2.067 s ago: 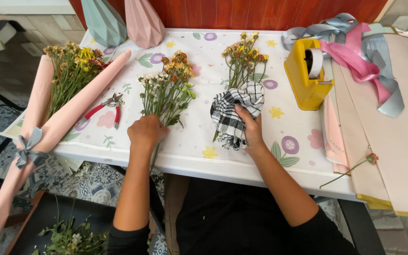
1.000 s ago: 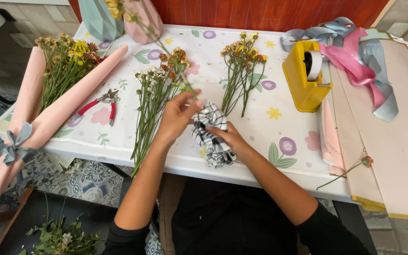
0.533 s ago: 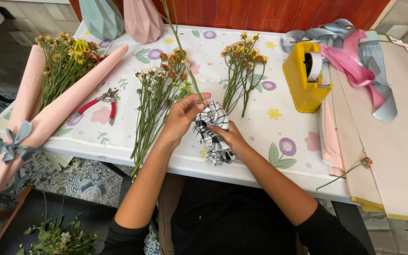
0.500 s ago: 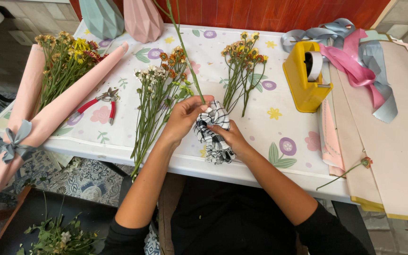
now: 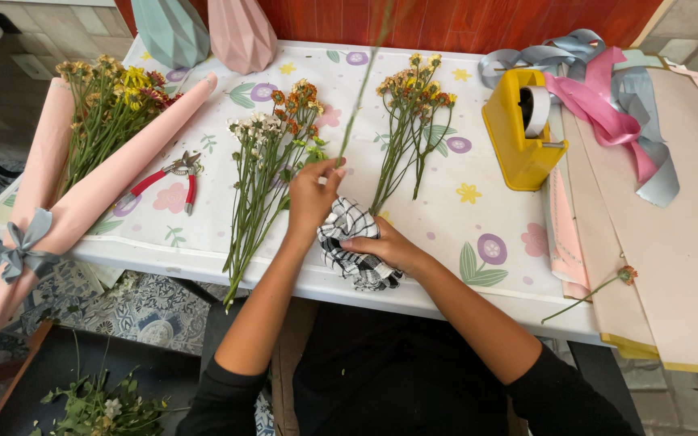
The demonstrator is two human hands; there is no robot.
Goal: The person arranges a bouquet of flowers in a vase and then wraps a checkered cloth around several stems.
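My left hand (image 5: 313, 194) pinches a thin green flower stem (image 5: 363, 85) that rises towards the camera, its top out of view. My right hand (image 5: 385, 245) grips a black-and-white checked cloth (image 5: 349, 241), bunched around the stem's lower end near the table's front edge. A loose bunch of small white and orange flowers (image 5: 267, 165) lies just left of my left hand. Another bunch of yellow and orange flowers (image 5: 408, 113) lies just beyond the cloth.
A wrapped bouquet in pink paper (image 5: 82, 173) with a grey bow lies at left, red-handled pliers (image 5: 159, 179) beside it. A yellow tape dispenser (image 5: 521, 127), pink and grey ribbons (image 5: 607, 97), stacked paper sheets (image 5: 672, 234) and a single bud (image 5: 625, 275) sit right. Two vases (image 5: 203, 28) stand behind.
My left hand has lifted a single stem upright from the loose bunch. My right hand has gathered the checked cloth around the stem's base; the stem now reaches higher.
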